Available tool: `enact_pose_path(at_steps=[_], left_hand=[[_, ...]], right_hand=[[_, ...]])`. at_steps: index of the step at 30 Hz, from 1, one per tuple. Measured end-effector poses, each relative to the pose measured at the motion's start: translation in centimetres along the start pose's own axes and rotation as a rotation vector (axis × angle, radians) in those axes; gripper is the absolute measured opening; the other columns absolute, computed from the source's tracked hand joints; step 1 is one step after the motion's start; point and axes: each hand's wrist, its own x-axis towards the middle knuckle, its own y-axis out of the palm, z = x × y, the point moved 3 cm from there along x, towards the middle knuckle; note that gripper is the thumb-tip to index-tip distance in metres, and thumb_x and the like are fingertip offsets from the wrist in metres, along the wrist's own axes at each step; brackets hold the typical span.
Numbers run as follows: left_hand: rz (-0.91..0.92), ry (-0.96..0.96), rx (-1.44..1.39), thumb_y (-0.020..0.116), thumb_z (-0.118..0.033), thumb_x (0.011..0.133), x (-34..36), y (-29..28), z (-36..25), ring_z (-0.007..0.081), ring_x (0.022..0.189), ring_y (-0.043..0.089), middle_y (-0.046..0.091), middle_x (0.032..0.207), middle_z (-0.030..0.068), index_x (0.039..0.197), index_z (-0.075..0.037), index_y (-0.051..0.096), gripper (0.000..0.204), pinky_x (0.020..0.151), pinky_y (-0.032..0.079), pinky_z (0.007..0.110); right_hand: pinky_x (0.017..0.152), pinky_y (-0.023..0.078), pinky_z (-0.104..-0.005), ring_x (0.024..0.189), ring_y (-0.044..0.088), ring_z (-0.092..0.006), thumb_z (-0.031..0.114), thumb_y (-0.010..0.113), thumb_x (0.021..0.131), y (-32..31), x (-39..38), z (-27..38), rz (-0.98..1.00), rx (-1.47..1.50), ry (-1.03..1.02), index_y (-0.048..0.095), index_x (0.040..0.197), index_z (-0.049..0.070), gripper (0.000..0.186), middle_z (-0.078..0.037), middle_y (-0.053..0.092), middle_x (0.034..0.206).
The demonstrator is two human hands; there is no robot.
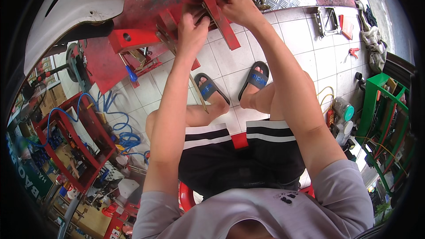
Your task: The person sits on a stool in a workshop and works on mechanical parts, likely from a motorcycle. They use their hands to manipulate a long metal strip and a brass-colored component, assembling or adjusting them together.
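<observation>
My left hand [193, 31] is at the red metal lift frame [155, 0], its fingers bent inward beside a red upright bar [212, 11]. What its fingertips hold, if anything, is hidden. On the other side of that bar my right hand [241, 9] is closed, thumb and fingers drawn together against the bar's edge; the thing in them is too small to make out. A thin brownish rod [198, 90] slants down from the frame past my left wrist. A blue-handled screwdriver [132, 74] lies at a red ledge to the left.
A white body panel [75, 13] overhangs the upper left. Red tool cart [75, 141] and coiled blue hose [128, 140] stand left. On the tiled floor at right are a metal bracket [328, 21], red-handled pliers [353, 53], a clear jar [343, 108] and a green rack [380, 106].
</observation>
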Motion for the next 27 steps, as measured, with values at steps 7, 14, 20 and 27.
enact_pose_path(at_steps=[7, 14, 20, 27], left_hand=[[-0.026, 0.059, 0.094, 0.052, 0.002, 0.088, 0.2, 0.0, 1.2, 0.0248, 0.12, 0.056, 0.057, 0.127, 0.0176, 0.123, 0.006, 0.046, 0.036, 0.102, 0.042, 0.035], [-0.03, 0.179, 0.191, 0.053, -0.004, 0.087, -0.4, 0.5, 0.7, 0.035, 0.107, 0.06, 0.06, 0.116, 0.0226, 0.115, 0.005, 0.037, 0.034, 0.092, 0.045, 0.041], [0.015, 0.256, 0.277, 0.053, -0.004, 0.088, -0.7, 1.4, -0.1, 0.0419, 0.107, 0.056, 0.056, 0.116, 0.0269, 0.113, 0.004, 0.031, 0.034, 0.095, 0.041, 0.045], [-0.071, 0.088, -0.038, 0.053, -0.007, 0.092, -0.6, 1.7, 0.3, 0.0289, 0.109, 0.056, 0.055, 0.121, 0.0216, 0.114, 0.004, 0.035, 0.031, 0.097, 0.042, 0.037]], right_hand=[[0.074, 0.052, -0.043, 0.077, 0.065, -0.0379, 0.019, 0.05, 0.092, 0.6, 0.0, -0.3, -0.045, -0.043, -0.081, 0.061, 0.12, 0.011, 0.031, -0.02, 0.067, 0.083], [0.072, 0.051, -0.0467, 0.078, 0.063, -0.0407, 0.02, 0.052, 0.092, 0.5, -0.2, 0.4, -0.127, -0.119, -0.207, 0.062, 0.117, 0.011, 0.028, -0.021, 0.066, 0.084], [0.068, 0.051, -0.047, 0.076, 0.062, -0.0409, 0.018, 0.055, 0.09, 0.8, 0.2, 0.4, -0.173, -0.04, -0.173, 0.064, 0.106, 0.01, 0.02, -0.021, 0.065, 0.081], [0.067, 0.05, -0.0474, 0.075, 0.061, -0.042, 0.018, 0.054, 0.09, 1.3, 0.6, -0.1, -0.166, -0.058, -0.116, 0.063, 0.098, 0.007, 0.016, -0.022, 0.064, 0.079]])
